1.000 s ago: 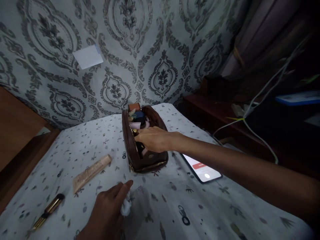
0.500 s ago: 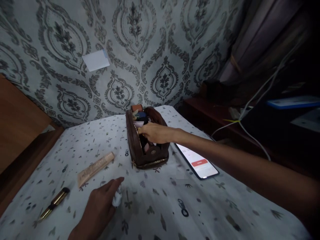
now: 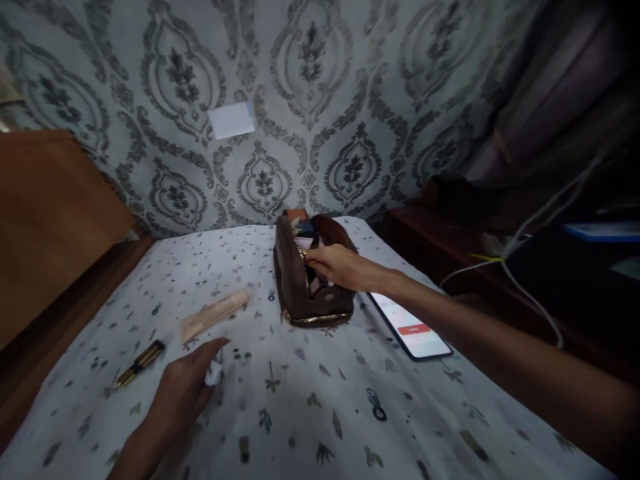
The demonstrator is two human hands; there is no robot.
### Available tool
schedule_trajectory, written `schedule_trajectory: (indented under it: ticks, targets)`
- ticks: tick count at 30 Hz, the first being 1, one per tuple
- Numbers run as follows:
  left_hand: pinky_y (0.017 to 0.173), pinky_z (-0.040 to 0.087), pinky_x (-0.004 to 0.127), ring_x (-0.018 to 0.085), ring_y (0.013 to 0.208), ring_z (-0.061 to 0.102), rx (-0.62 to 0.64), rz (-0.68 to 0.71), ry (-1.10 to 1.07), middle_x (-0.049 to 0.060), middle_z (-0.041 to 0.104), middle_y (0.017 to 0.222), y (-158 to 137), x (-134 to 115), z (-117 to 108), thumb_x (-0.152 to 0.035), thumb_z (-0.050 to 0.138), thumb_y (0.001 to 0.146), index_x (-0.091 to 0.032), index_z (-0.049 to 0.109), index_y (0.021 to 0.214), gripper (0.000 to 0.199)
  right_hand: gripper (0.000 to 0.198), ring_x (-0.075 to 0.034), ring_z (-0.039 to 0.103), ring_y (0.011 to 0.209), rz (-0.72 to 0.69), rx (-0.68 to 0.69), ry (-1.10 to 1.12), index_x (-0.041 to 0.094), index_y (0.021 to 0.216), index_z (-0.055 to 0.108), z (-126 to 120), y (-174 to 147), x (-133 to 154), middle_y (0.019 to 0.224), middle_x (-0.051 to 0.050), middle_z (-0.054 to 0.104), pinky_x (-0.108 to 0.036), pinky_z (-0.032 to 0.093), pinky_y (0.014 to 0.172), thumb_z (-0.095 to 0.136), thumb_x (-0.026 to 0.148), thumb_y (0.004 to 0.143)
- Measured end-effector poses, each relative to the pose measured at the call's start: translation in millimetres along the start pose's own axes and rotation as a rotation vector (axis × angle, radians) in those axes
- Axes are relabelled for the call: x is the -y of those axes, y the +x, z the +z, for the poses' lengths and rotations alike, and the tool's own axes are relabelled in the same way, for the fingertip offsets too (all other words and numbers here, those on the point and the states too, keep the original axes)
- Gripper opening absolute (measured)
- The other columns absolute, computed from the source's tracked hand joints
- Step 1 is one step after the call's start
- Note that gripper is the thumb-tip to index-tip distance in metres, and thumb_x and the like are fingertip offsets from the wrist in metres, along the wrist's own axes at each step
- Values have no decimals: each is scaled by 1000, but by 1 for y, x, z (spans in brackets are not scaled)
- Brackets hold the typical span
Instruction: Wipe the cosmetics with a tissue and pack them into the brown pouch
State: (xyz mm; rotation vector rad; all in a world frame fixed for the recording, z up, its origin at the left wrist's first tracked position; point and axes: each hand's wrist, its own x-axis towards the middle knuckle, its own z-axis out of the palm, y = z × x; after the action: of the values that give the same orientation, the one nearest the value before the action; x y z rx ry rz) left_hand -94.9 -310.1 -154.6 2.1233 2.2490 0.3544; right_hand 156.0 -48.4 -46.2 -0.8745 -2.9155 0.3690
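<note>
A brown zip-up cosmetics bag stands unzipped on the patterned sheet, with several small items inside its opening. My right hand reaches into that opening from the right, its fingers pinched together by a small gold-coloured bit at the zip edge; what they grip is not clear. My left hand is low over the sheet, closed on a crumpled white tissue. Just beyond it lies a beige squeeze tube. A gold-and-black cosmetic tube rests further left.
To the right of the bag lies a lit phone, partly under my right forearm. Patterned wallpaper with a white card rises behind. A wooden board borders the left side. White cables hang by a dark red ledge at right.
The view has shifted, so the bag and phone appear further right. My left hand has drawn back from the bag with the tissue. My right hand stays in the bag's opening.
</note>
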Motion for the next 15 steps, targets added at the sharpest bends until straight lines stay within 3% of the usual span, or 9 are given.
schedule_trajectory:
  ticks: [3, 7, 10, 12, 15]
  targets:
    - [80, 54, 33, 24, 96, 70, -101, -167, 57, 7, 71, 120, -10, 20, -14, -3, 44, 67, -23, 58, 128, 65, 30, -19, 68, 85, 17, -64, -6, 14, 108, 71, 8, 1, -4, 92, -8, 74, -24, 41, 71, 43, 11, 95]
    - [88, 51, 38, 30, 113, 62, -244, -425, 176, 12, 66, 126, -27, 63, -30, -19, 42, 84, -18, 58, 125, 45, 32, -25, 68, 95, 39, -219, -40, 14, 111, 69, 12, -10, -1, 104, -12, 73, -31, 46, 79, 42, 15, 95]
    - [97, 46, 42, 31, 115, 56, -222, -452, 161, 14, 66, 124, -39, 93, -29, -31, 37, 92, -14, 60, 120, 40, 30, -29, 68, 93, 29, -535, -22, 15, 109, 69, 12, -28, 17, 106, -17, 70, -38, 49, 79, 42, 22, 96]
    - [101, 43, 42, 30, 114, 56, -199, -455, 124, 15, 65, 122, -45, 106, -22, -33, 34, 94, -12, 61, 119, 42, 26, -29, 68, 89, -28, -692, 55, 19, 106, 68, 17, -39, 35, 101, -14, 71, -39, 51, 75, 45, 25, 96]
    - [103, 42, 41, 28, 114, 56, -221, -461, 80, 16, 64, 119, -51, 110, -11, -38, 33, 98, -11, 61, 117, 44, 19, -24, 68, 83, -165, -714, 251, 21, 104, 67, 41, -45, 65, 92, -9, 71, -36, 54, 73, 51, 25, 94]
